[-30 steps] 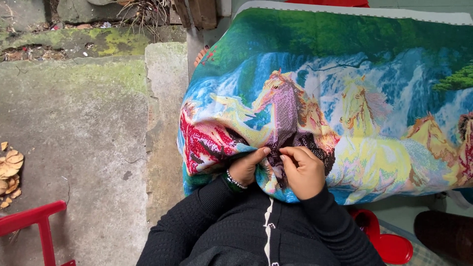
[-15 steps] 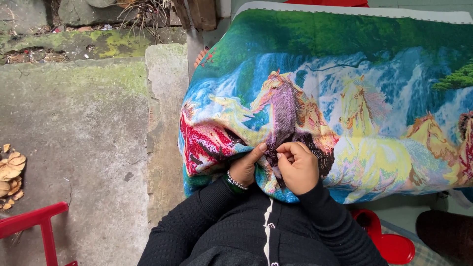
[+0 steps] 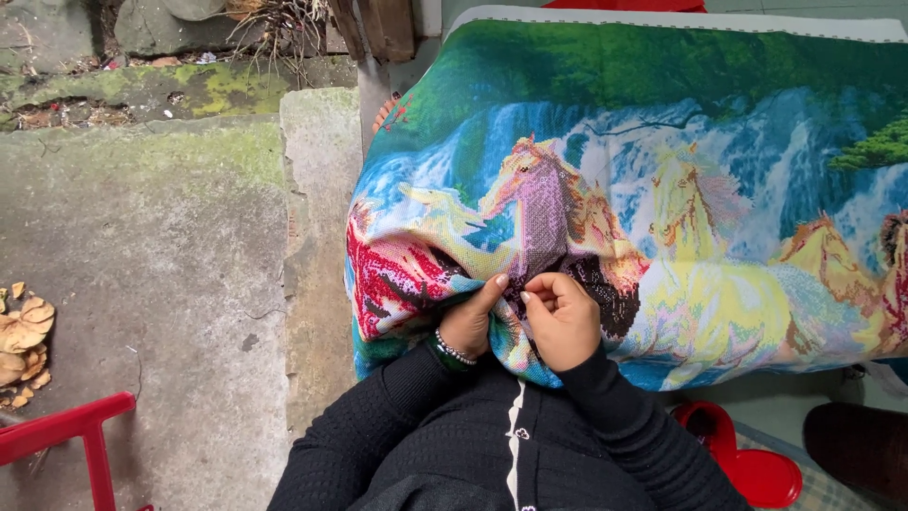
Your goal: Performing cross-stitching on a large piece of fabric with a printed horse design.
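Note:
A large cross-stitch cloth (image 3: pixel 662 170) with horses, a waterfall and green trees lies spread across my lap and off to the right. My left hand (image 3: pixel 470 322), with a beaded bracelet at the wrist, pinches a fold of the cloth at its near edge. My right hand (image 3: pixel 560 317) is closed beside it on the same fold, fingertips pressed to the dark purple stitching; a needle or thread is too small to make out. Both hands touch each other over the fold. Black knit sleeves cover my arms.
Mossy stone paving (image 3: pixel 142 237) fills the left. A red frame (image 3: pixel 66 431) stands at the bottom left, near dry leaves (image 3: pixel 24 326). A red plastic piece (image 3: pixel 747 464) and a dark shoe (image 3: pixel 856 449) lie at the bottom right. Wooden posts (image 3: pixel 378 28) stand at the back.
My right hand has drawn in closer to the left and lowered onto the fold. The left thumb has risen along the cloth. The cloth itself stays put.

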